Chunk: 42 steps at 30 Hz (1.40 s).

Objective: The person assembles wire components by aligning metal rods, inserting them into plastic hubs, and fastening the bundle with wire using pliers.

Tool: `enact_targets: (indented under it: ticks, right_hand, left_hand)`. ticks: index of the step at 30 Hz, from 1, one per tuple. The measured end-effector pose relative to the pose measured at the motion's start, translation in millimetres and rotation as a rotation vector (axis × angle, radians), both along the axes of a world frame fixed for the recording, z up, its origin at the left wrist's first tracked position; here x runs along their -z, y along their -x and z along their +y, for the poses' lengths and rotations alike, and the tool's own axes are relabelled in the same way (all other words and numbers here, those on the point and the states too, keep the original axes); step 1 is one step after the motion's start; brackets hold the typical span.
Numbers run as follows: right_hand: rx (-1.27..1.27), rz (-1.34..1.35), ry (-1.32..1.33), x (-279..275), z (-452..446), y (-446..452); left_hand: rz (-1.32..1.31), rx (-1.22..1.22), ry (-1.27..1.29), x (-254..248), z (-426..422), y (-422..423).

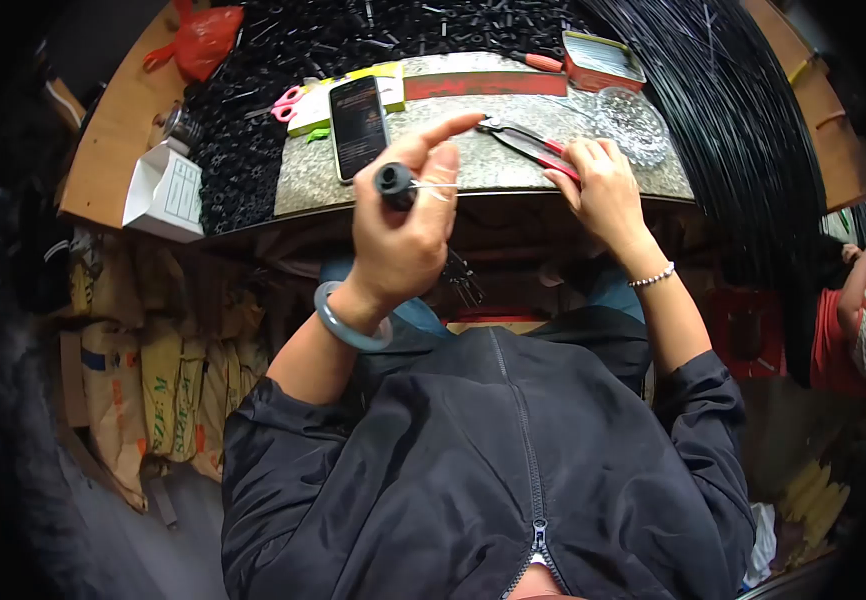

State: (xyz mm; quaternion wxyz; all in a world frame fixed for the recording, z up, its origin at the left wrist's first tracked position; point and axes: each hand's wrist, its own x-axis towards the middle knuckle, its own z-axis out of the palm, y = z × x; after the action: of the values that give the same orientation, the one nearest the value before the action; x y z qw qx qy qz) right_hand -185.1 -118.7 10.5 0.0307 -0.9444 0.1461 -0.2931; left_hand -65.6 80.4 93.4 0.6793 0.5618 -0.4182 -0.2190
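Observation:
My left hand [408, 215], raised in front of the table edge, is wrapped round a black cylindrical part [394, 183] with a thin white strip sticking out to the right; its index finger points away. Red-handled pliers [528, 145] lie on the speckled board [313, 185], jaws to the left. My right hand [601, 185] rests on their handles with bent fingers. Left of the pliers is a phone [359, 128] on the board. A clear round dish of small shiny pieces [629, 128] stands just beyond my right hand.
A red bar [486, 84] and an open tin [603, 62] lie at the board's back. Pink scissors [288, 104], a white box [165, 192] and a red bag [205, 42] are leftward. Long black strands [743, 130] cover the right. Another person [850, 320] is far right.

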Motion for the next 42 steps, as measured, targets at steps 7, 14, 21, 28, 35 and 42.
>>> enact_targets:
  ticks: [7,14,21,28,35,42]
  right_hand:
    - [0.001,0.041,-0.223,15,-5,-4]
    - [-0.198,-0.021,-0.143,-90,49,54]
    - [-0.135,-0.067,0.348,-118,58,62]
    - [-0.171,-0.022,0.385,-117,65,65]
    - [-0.154,-0.026,0.390,-116,69,67]
    - [-0.287,0.122,0.199,-119,63,72]
  left_hand:
    - [-0.060,-0.029,0.017,6,-2,-5]
    - [-0.075,-0.147,0.014,17,-10,-19]
    - [0.004,-0.125,0.006,18,-19,-13]
    - [0.025,-0.103,-0.001,15,-14,-8]
    - [0.010,-0.108,-0.007,14,-13,-6]
    - [-0.026,-0.042,-0.003,11,-9,-3]
